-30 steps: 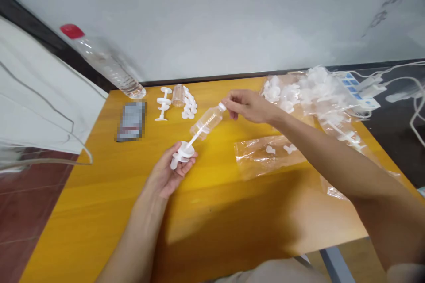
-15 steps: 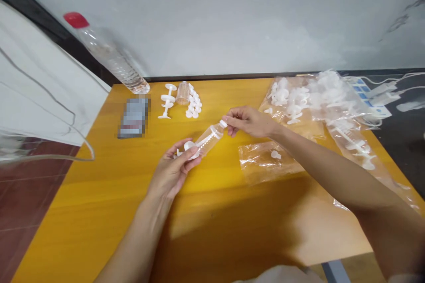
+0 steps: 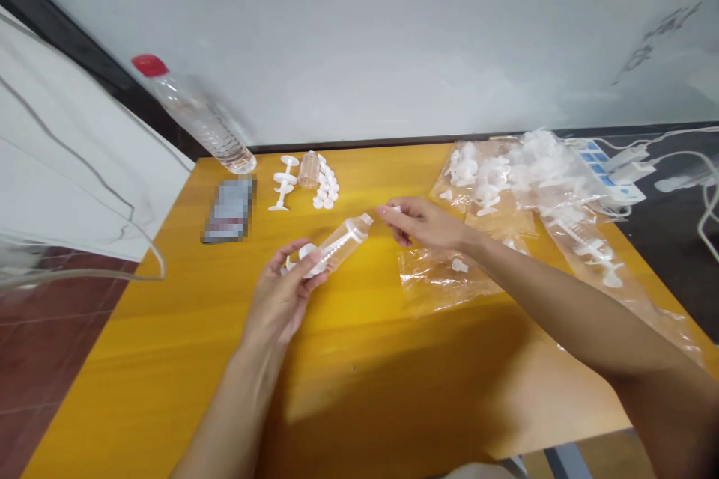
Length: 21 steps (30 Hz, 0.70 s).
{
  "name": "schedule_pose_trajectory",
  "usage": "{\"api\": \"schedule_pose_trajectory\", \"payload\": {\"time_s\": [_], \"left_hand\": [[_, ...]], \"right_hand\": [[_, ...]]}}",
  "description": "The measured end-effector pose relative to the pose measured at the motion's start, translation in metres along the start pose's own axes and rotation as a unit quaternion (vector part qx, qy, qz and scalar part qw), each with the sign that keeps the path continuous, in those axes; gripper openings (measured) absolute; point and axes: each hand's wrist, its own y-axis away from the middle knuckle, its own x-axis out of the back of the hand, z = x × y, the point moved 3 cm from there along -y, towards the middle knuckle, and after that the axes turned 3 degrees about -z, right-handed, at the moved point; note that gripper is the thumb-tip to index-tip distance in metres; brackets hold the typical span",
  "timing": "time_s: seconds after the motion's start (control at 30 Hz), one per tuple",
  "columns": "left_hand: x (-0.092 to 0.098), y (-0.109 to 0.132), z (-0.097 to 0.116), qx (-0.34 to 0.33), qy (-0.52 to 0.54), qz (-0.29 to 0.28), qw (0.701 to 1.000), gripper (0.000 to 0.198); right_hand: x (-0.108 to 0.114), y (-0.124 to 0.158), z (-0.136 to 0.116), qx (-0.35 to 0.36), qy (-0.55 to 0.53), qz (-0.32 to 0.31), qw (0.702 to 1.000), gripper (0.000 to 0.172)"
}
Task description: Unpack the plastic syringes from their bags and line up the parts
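Note:
A clear plastic syringe barrel (image 3: pixel 341 241) lies slanted above the yellow table (image 3: pixel 359 359), with a white plunger (image 3: pixel 307 251) pushed into its lower end. My left hand (image 3: pixel 284 296) is closed round the plunger's disc end and carries the whole piece. My right hand (image 3: pixel 422 223) hovers just right of the barrel's upper tip, a small gap between them. Its fingers are pinched on a small white cap (image 3: pixel 396 208), mostly hidden by the fingertips.
At the back stand a red-capped water bottle (image 3: pixel 196 120), a dark blurred card (image 3: pixel 228 209), loose white plungers (image 3: pixel 284 183), a short clear barrel (image 3: pixel 308 169) and small white caps (image 3: pixel 326 185). Plastic bags of white parts (image 3: pixel 505 168) (image 3: pixel 443 277) lie right, a power strip (image 3: pixel 610 165) beyond.
The plunger went into the barrel as my hands drew together and lower. My right hand, which held the barrel's tip, has come off it to the right. The view shifted slightly.

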Motion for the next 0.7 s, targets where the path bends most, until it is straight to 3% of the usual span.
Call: {"api": "schedule_pose_trajectory", "payload": {"time_s": [0.07,0.17,0.23,0.33,0.4,0.57,0.7], "left_hand": [[0.004,-0.006,-0.001,0.052,0.035,0.016,0.998,0.036],[0.007,-0.008,0.000,0.013,0.065,0.026,0.997,0.040],[0.007,-0.006,-0.002,-0.019,0.065,0.021,0.997,0.050],[0.007,-0.004,-0.006,-0.026,0.043,0.015,0.999,0.064],[0.009,-0.004,-0.008,-0.014,0.033,0.016,0.999,0.070],[0.014,-0.010,-0.007,-0.001,0.033,0.017,0.999,0.072],[0.016,-0.010,-0.003,-0.011,0.061,0.039,0.997,0.069]], "right_hand": [[0.019,-0.014,0.004,-0.001,0.063,0.054,0.997,0.039],[0.053,-0.061,0.012,-0.073,0.241,0.140,0.957,0.017],[0.069,-0.103,0.015,-0.125,0.341,0.139,0.921,0.008],[0.080,-0.157,0.018,-0.161,0.383,0.125,0.901,0.020],[0.081,-0.178,0.021,-0.173,0.385,0.116,0.899,0.028],[0.080,-0.193,0.031,-0.173,0.379,0.105,0.903,0.045],[0.082,-0.173,0.028,-0.146,0.366,0.110,0.912,0.063]]}}
